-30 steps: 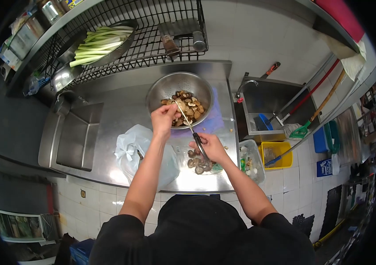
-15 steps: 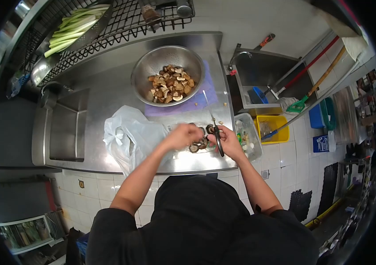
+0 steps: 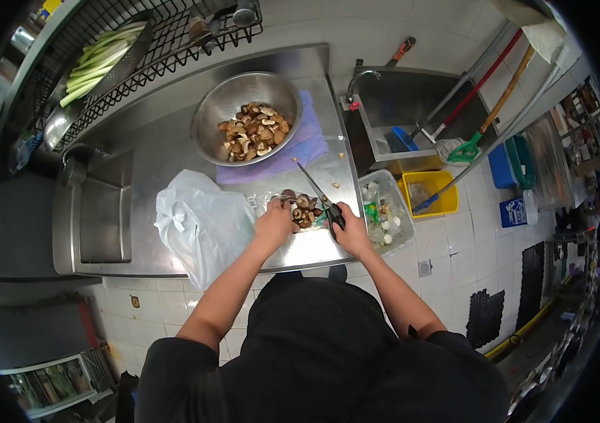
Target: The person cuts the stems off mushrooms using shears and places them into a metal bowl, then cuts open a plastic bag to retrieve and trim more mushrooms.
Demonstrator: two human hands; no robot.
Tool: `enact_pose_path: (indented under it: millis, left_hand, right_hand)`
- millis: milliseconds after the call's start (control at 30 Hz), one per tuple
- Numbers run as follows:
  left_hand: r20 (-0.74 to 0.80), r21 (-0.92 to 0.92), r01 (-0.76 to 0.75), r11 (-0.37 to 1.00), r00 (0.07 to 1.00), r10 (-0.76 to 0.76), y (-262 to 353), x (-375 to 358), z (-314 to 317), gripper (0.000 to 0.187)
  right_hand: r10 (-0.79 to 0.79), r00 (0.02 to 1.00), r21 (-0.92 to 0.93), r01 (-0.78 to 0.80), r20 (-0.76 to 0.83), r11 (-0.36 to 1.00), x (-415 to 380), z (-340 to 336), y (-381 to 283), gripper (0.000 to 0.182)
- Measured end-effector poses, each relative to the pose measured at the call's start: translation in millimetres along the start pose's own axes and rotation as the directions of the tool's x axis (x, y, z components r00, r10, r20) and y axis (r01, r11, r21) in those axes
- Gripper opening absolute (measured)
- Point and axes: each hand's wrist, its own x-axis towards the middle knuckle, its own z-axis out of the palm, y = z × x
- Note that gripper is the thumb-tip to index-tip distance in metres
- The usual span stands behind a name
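My right hand is closed on the dark handles of a pair of scissors, whose long blades point up and to the left. Beside it on the steel counter lies a small pile of dark mushrooms on clear plastic. My left hand rests at the left edge of the pile with its fingers curled; whether it grips a mushroom or the plastic is hidden. Above the pile, a perforated metal bowl holds many cut mushrooms. It stands on a purple cloth.
A white plastic bag sits left of my left hand. Sinks lie at both sides. Off the counter's right edge are a clear bin and a yellow bucket. Scallions lie on the rack above.
My left hand has come down to the left of the mushroom pile. The scissors have tilted further left in my right hand. The whole view has shifted slightly.
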Motion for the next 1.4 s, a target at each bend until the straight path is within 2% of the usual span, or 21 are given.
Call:
enact_pose_path:
  millis: [100,233,300,333,400,433,500,533,600,633,700,800,867,967,1033,1067,1100,1133,1167,1267,1400]
  left_hand:
    - [0.079,-0.012,-0.001,1.000,0.997,0.002,-3,12,-2,0.050]
    - [0.041,-0.101,-0.011,0.995,0.999,0.015,-6,2,-7,0.047]
    - [-0.142,-0.084,-0.224,0.971,0.967,0.210,-4,-10,-5,0.045]
    - [-0.142,-0.084,-0.224,0.971,0.967,0.211,-1,-14,-6,0.045]
    - [-0.237,-0.372,-0.278,0.886,0.951,0.199,3,-19,-9,0.049]
    - [-0.237,-0.373,-0.278,0.885,0.951,0.199,-1,-16,-6,0.049]
    - [-0.291,-0.569,-0.302,0.765,0.944,0.157,-12,-10,-1,0.051]
    - [-0.290,-0.571,-0.301,0.764,0.944,0.155,-14,-8,-1,0.051]
    - [-0.140,-0.581,-0.239,0.778,0.971,0.193,-15,-8,0,0.049]
    - [-0.138,-0.583,-0.235,0.778,0.972,0.190,-10,-11,1,0.049]
    - [-0.225,-0.241,-0.418,0.876,0.902,0.368,8,-14,9,0.045]
    - [-0.168,-0.141,-0.366,0.920,0.925,0.342,18,-7,21,0.043]
    - [-0.173,-0.179,-0.353,0.918,0.930,0.324,22,-6,21,0.044]
    - [-0.276,-0.195,-0.334,0.922,0.921,0.276,27,-2,12,0.038]
    - [-0.332,-0.604,-0.292,0.741,0.938,0.099,26,0,8,0.038]
    - [-0.331,-0.604,-0.291,0.742,0.938,0.099,25,1,6,0.038]
    - [-0.249,-0.801,-0.216,0.558,0.968,0.017,23,2,5,0.038]
    - [-0.146,-0.936,-0.124,0.329,0.988,-0.041,22,4,3,0.039]
    - [-0.095,-0.932,-0.100,0.348,0.995,0.030,15,6,4,0.047]
    - [-0.076,-0.936,-0.096,0.338,0.995,0.070,21,0,-12,0.050]
    - [-0.089,-0.933,-0.119,0.340,0.991,0.103,14,3,0,0.053]
  right_hand:
    - [-0.048,0.998,0.019,0.048,-0.030,0.999,-7,-4,-3,0.050]
    - [-0.099,0.995,0.104,0.097,0.008,0.990,-22,-27,-12,0.050]
    - [-0.157,0.988,0.167,0.156,-0.009,0.974,-34,-34,-14,0.043]
    - [-0.157,0.988,0.167,0.156,-0.009,0.974,-39,-38,-15,0.043]
    - [-0.059,0.989,0.015,0.057,0.136,0.998,-51,-52,-22,0.036]
    - [-0.114,0.990,0.045,0.110,0.078,0.993,-58,-50,-22,0.035]
    - [-0.089,0.991,0.036,0.086,0.099,0.996,-66,-49,-13,0.035]
    - [-0.067,0.991,0.029,0.064,0.119,0.998,-69,-46,-7,0.035]
    - [-0.083,0.992,0.053,0.079,0.092,0.995,-75,-37,5,0.035]
    - [-0.026,0.995,0.091,0.018,0.092,0.996,-77,-34,9,0.035]
    - [0.029,0.995,0.128,-0.041,0.092,0.991,-78,-32,13,0.036]
    - [0.064,0.992,0.155,-0.081,0.108,0.985,-80,-34,12,0.036]
    - [0.014,0.997,0.091,-0.021,0.071,0.996,-82,-35,13,0.037]
    - [-0.014,0.997,0.029,0.012,0.070,0.999,-85,-46,5,0.040]
    - [-0.028,0.999,-0.012,0.028,0.042,1.000,-89,-50,5,0.043]
    - [-0.044,0.999,-0.054,0.045,0.017,0.998,-91,-52,6,0.045]
    - [-0.044,0.999,-0.053,0.045,0.019,0.998,-94,-52,10,0.045]
    - [-0.121,0.992,-0.136,0.118,-0.020,0.984,-97,-52,15,0.049]
    - [-0.201,0.978,-0.222,0.185,-0.053,0.957,-98,-52,18,0.054]
    - [-0.233,0.973,-0.353,0.220,0.008,0.909,-101,-59,6,0.062]
    - [-0.187,0.981,-0.412,0.194,0.058,0.891,-97,-59,-7,0.064]
